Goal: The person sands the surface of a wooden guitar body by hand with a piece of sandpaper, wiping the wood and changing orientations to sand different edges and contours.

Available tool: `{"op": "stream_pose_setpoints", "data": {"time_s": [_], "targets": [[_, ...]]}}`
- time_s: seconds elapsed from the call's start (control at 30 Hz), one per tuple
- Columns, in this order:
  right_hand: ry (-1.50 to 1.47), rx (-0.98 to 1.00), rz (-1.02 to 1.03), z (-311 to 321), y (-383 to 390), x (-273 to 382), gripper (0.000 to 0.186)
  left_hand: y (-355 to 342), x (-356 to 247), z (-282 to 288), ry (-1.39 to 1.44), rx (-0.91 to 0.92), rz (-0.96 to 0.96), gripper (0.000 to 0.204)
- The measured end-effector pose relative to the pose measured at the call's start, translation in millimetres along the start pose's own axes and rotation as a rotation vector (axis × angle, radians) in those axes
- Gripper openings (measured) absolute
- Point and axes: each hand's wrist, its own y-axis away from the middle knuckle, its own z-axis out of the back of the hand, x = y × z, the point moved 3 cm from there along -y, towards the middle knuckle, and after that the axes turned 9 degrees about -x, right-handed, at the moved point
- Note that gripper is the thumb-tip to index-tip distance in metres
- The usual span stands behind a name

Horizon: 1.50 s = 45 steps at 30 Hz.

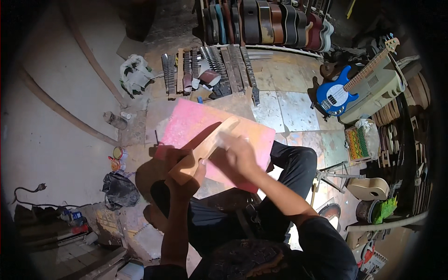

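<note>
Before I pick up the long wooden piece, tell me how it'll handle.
The wooden piece is probably stiff, its long body looking unbent in the left hand. Its slim shape suggests modest weight; its smooth-looking face might feel slippery.

I have a long piece of wood (207,145), pale tan and bare, slanting from a broad, blocky end near me to a narrower, rounded end farther off to the right. My left fingers (202,163) grip its broad part; my right fingers (227,143), blurred, are at its narrower stretch. It sits above a pink board (185,122).
</note>
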Motion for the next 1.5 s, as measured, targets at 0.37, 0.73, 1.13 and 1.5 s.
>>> {"op": "stream_pose_setpoints", "data": {"time_s": [0.37,0.73,1.13,1.5], "targets": [[0.025,-0.138,-0.11,0.4,-25.6,-22.8,0.054,20.6,20.1,-7.3,0.061,0.005,0.278,0.041],[0.021,-0.072,0.04,-10.3,-13.8,15.6,0.053,2.0,9.0,-1.7,0.02,-0.055,0.18,0.041],[-0.015,0.071,0.074,-10.0,-8.0,41.7,0.051,12.6,44.0,3.1,0.052,-0.037,0.301,0.041],[0.048,-0.169,0.06,-6.3,-27.5,-1.7,0.049,5.8,8.9,2.5,0.002,-0.036,0.199,0.041]]}}
